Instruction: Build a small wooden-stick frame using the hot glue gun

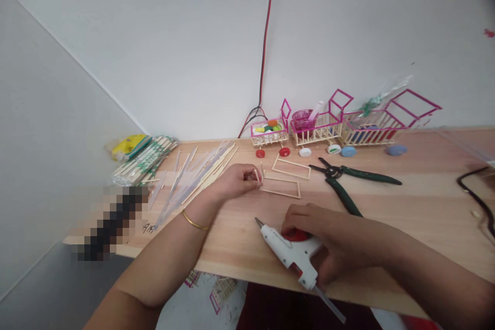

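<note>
My left hand [235,181] pinches a short wooden stick [258,175] at the left end of a rectangular stick frame [281,186] lying on the wooden table [417,206]. A second stick frame [292,167] lies just behind it. My right hand [317,237] wraps round a white hot glue gun [288,250] that rests on the table near the front edge, its nozzle pointing left and away from me.
Green-handled pliers [348,178] lie open to the right of the frames. Pink-and-wood stick carts [332,126] with bottle-cap wheels stand along the wall. Loose sticks and packed bundles [185,175] lie at the left. A black cable [475,196] runs at the right edge.
</note>
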